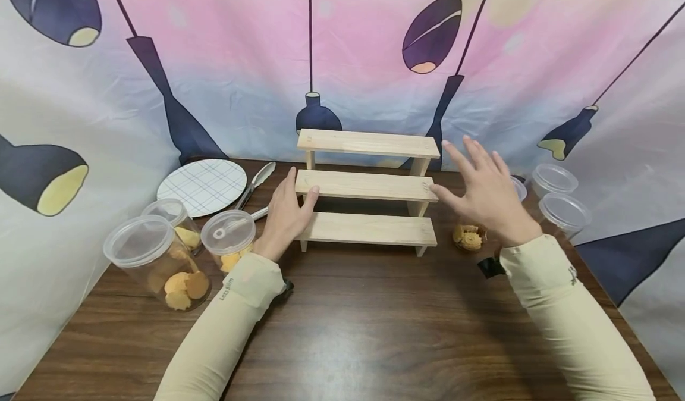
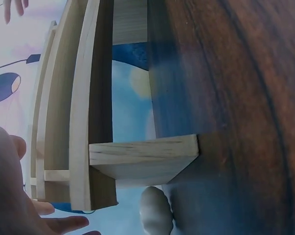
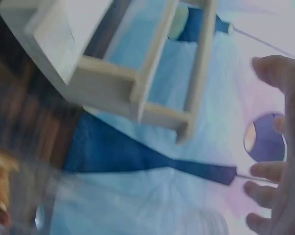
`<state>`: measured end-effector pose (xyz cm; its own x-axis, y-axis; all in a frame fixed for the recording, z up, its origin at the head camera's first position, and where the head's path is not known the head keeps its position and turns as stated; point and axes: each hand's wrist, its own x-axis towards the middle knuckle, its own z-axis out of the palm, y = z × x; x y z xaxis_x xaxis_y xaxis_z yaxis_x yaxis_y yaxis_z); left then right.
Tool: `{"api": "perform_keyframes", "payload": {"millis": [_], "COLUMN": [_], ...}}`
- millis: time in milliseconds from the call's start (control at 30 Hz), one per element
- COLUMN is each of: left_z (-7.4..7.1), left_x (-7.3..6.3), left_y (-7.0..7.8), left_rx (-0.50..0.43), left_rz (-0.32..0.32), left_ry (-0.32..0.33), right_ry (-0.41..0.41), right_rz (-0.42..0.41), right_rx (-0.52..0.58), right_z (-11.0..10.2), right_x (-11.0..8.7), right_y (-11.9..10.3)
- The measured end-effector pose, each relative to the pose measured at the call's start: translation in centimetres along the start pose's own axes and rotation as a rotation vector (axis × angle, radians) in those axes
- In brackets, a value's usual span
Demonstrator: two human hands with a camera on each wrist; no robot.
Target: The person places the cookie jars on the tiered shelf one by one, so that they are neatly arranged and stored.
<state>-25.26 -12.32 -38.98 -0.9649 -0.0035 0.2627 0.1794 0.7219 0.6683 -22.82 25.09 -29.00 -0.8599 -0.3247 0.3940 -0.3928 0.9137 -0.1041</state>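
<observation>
A three-tier wooden stand (image 1: 369,228) occupies the middle of the table in the head view. My left hand (image 1: 286,215) is at its left end, fingers extended, with the thumb overlapping the middle tier. In the left wrist view the stand's end (image 2: 142,154) shows close up, with the left hand (image 2: 12,191) beside it. To the right of the stand my right hand (image 1: 481,193) is raised with fingers spread, its thumb tip near the middle tier's right end. The right wrist view shows nothing between the fingers of the right hand (image 3: 289,152).
At left are clear lidded jars, the largest (image 1: 144,258) holding round cookies, beside a checked plate (image 1: 203,187) and metal tongs (image 1: 254,187). Lidded jars (image 1: 564,213) and brown snacks (image 1: 469,237) are at right. A printed cloth (image 1: 358,44) hangs behind the wooden table (image 1: 342,329).
</observation>
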Motion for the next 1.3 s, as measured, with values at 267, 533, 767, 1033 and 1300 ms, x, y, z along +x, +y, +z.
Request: {"api": "perform_keyframes", "payload": {"millis": [267,533,767,1033,1300], "left_z": [0.3,0.7,0.9,0.9,1.0], "left_x": [0.0,-0.1,-0.1,-0.1,-0.2], "left_y": [-0.3,-0.1,-0.2,-0.2,-0.2], "left_rx": [0.006,0.013,0.004,-0.005,-0.014], "left_rz": [0.004,0.017,0.004,0.004,0.004], "left_ry": [-0.001,-0.015,-0.007,-0.004,0.008], "right_ry": [-0.061,-0.180,-0.240,-0.289,-0.357], "right_rz": [0.153,0.222,0.207,0.174,0.168], "right_rx": [-0.046,-0.081,-0.109,-0.056,-0.070], "right_z": [-2.6,-3.8,-3.7,-3.5,-3.5], "right_x": [-0.6,-1.4,-1.6,-1.7,-2.1], "right_y": [2.4,4.1,4.8,5.5,6.1]}}
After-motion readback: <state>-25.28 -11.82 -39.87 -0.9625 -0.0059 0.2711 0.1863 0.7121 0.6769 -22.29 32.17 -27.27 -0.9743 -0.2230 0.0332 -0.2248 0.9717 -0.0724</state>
